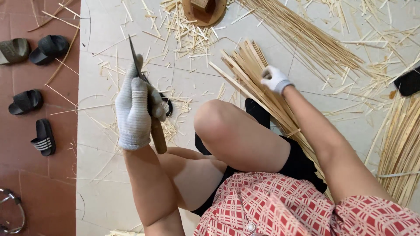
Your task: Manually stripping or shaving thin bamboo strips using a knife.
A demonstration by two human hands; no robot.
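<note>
I saw my left white-gloved hand (133,109) gripping a wooden-handled, dark-bladed knife (146,98) upright at left, my right gloved hand (274,79) closed on pale split bamboo strips (256,74) farther right, black sandals (37,91) on the red floor (39,175) far left.

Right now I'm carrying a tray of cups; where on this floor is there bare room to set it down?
The barest patch is the pale floor at lower left, between the red tiles and the left arm. The red tiles between the black sandals and the metal object are also free. Crowded: bamboo strips by the right hand, scraps above the knife in the left hand.
</note>
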